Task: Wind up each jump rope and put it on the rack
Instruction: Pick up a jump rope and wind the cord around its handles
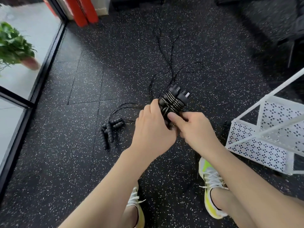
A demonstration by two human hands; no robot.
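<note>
A: At the centre of the frame, what is being held?

B: The paired handles [175,100] of one jump rope, side by side, with several turns of cord [171,100] already across them. The right hand [197,129] curls around their lower end, thumb pressed on top, probably to keep the bundle steady. The left hand [153,127] pinches at the wrap's near edge, likely guiding the cord tight.

A: Is the winding finished?

B: It seems not; loose cord [166,63] trails away over the speckled floor [82,162] toward the upper middle.

A: And the other ropes?

B: Ribbed handles [110,130] lie unwound on the floor, left of centre.

A: The rack?

B: The white perforated rack [263,137] stands at the right edge, near the hands, so a short reach should do.
</note>
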